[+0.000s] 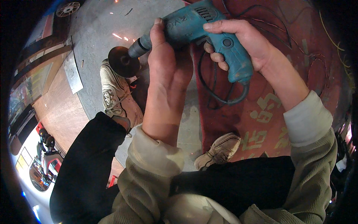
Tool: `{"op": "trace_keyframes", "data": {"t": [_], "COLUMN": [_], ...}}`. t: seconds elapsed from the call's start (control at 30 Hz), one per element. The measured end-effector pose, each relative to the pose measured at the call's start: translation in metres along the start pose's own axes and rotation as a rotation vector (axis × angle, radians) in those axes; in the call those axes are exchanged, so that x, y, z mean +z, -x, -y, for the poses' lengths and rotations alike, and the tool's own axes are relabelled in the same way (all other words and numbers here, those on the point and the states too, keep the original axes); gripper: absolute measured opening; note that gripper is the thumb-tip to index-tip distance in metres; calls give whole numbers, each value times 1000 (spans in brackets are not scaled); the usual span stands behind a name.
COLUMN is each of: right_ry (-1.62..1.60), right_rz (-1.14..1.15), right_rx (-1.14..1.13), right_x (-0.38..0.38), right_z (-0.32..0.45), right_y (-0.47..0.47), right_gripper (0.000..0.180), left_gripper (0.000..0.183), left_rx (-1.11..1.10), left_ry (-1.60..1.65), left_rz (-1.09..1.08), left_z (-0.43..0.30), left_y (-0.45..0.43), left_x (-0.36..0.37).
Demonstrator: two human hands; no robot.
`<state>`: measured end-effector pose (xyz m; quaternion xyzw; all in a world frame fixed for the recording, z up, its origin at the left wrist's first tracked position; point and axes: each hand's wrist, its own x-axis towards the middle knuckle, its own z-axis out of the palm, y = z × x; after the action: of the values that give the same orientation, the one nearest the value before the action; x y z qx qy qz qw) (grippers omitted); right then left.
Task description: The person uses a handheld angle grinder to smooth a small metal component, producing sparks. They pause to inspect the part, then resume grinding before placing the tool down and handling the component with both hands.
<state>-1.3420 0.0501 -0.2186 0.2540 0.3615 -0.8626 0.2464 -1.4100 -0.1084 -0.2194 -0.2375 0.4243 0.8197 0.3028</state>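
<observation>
A teal corded power drill (186, 23) is held across the top of the view, its nose pointing left. My right hand (249, 42) wraps around its pistol grip, fingers curled by the trigger and thumb along the back. The front of the body rests in my left hand (163, 56), with the thumb over the top. A dark round disc (123, 62) sits at the end of the black chuck (139, 48). Orange sparks (120, 36) show just above the chuck and disc. What lies directly behind the disc is hidden.
Below the disc is my beige shoe (112, 89); my other shoe (218, 151) touches a red mat (223, 126) bearing writing. The power cord (237, 100) loops below the grip. Thin cables (268, 14) trail over the mat. A metal sheet (73, 72) lies left beside a wooden board (63, 95).
</observation>
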Motion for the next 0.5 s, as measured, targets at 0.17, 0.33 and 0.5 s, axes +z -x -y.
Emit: {"op": "trace_keyframes", "data": {"t": [0.17, 0.33, 0.5], "right_ry": [-1, -9, -15], "right_rz": [53, 66, 42], "right_rx": [-8, 0, 15], "right_x": [-2, -1, -7], "right_z": [1, 4, -2], "right_y": [-2, -1, 1], "right_gripper": [37, 35, 36], "left_gripper": [42, 36, 37], "left_rx": [14, 8, -34], "left_ry": [-4, 25, 53], "left_rz": [7, -34, -31], "left_z": [-1, -4, 3], "left_y": [1, -4, -2], "left_x": [1, -1, 0]}}
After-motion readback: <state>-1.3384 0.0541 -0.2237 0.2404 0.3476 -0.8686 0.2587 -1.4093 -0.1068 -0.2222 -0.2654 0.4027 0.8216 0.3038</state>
